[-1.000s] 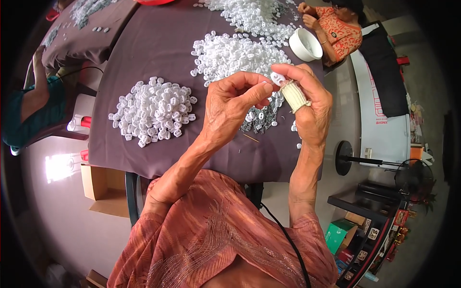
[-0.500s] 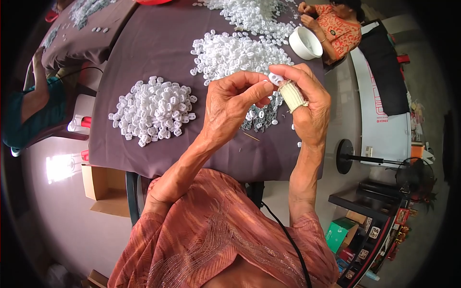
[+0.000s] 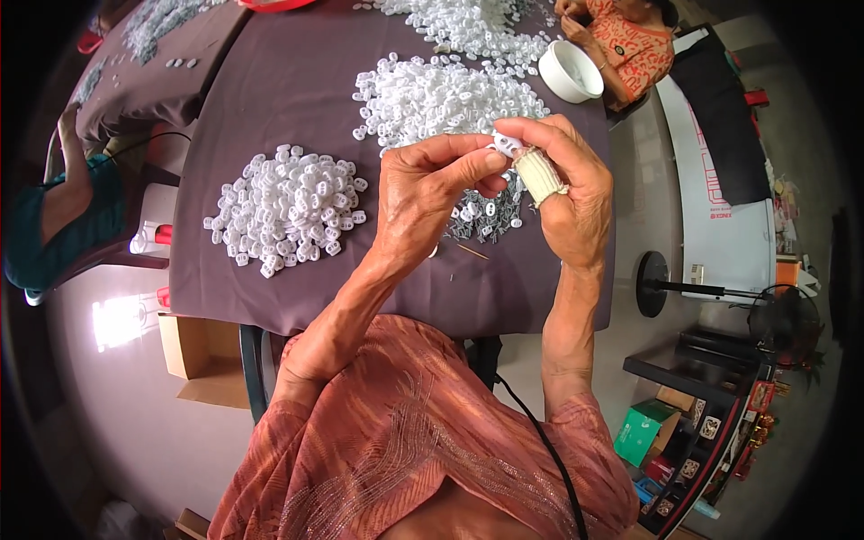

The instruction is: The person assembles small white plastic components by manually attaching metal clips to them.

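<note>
Over the table, my left hand (image 3: 416, 200) and my right hand (image 3: 576, 200) meet fingertip to fingertip. Between them is a small white oval plastic piece (image 3: 507, 145) with dark holes, pinched by both. A cream ribbed sleeve (image 3: 540, 176) covers my right thumb. Below my hands lies a heap of small grey parts (image 3: 490, 219) with a few white pieces among them, partly hidden by my fingers. A large pile of white pieces (image 3: 432, 99) is just beyond, and a smaller pile (image 3: 286, 207) sits to the left. A thin wooden stick (image 3: 472, 253) lies near the grey heap.
The piles rest on a dark brown tablecloth (image 3: 270, 99). A white bowl (image 3: 571, 72) stands at the far right edge, beside another person (image 3: 630, 49). Someone in teal (image 3: 76, 202) sits at the left. An open cardboard box (image 3: 202, 360) and a standing fan (image 3: 781, 324) are on the floor.
Both hands have shifted slightly left with the white piece still pinched between them. The view has moved a little.
</note>
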`<state>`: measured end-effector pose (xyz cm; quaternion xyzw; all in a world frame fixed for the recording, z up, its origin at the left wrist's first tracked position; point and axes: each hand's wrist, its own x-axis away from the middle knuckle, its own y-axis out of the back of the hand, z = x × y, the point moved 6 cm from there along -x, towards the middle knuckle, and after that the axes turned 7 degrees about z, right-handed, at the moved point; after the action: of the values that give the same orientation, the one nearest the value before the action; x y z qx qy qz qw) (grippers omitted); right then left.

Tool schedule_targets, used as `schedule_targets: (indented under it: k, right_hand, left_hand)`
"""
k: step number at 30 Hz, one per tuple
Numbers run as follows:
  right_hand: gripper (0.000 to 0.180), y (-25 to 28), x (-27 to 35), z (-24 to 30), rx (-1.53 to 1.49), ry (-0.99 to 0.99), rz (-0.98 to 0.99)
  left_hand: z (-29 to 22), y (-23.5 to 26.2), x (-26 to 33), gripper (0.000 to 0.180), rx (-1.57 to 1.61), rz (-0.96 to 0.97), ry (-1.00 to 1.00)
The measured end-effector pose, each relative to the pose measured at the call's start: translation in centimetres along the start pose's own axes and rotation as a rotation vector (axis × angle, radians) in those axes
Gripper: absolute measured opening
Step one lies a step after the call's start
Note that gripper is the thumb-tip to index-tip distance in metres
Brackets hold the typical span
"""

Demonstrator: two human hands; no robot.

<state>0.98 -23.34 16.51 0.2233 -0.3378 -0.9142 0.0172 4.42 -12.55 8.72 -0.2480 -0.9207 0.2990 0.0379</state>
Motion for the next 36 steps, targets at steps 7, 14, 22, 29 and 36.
schedule_targets:
  k: [7,14,22,29,36]
  right_hand:
    - [0.045,-0.5,0.2,-0.3,0.004,0.009,-0.002]
    - [0.047,-0.7,0.2,-1.3,-0.001,0.022,0.012]
    - [0.046,-1.3,1.1,-1.1,0.329,0.009,-0.070]
    - [0.042,-1.8,1.1,-1.1,0.530,0.152,-0.070]
    - [0.041,-1.8,1.2,-0.9,0.522,0.162,-0.048]
  left_hand:
    - [0.4,0.1,-0.2,0.021,0.025,-0.006,0.028]
    - [1.2,0.3,-0.6,0.023,0.139,0.047,0.072]
    - [2.5,0.8,-1.0,0.028,0.122,-0.040,0.116]
    - [2.7,0.8,-1.0,0.027,0.178,-0.062,0.144]
    - [3.2,1.0,-1.3,0.025,0.216,-0.017,0.147]
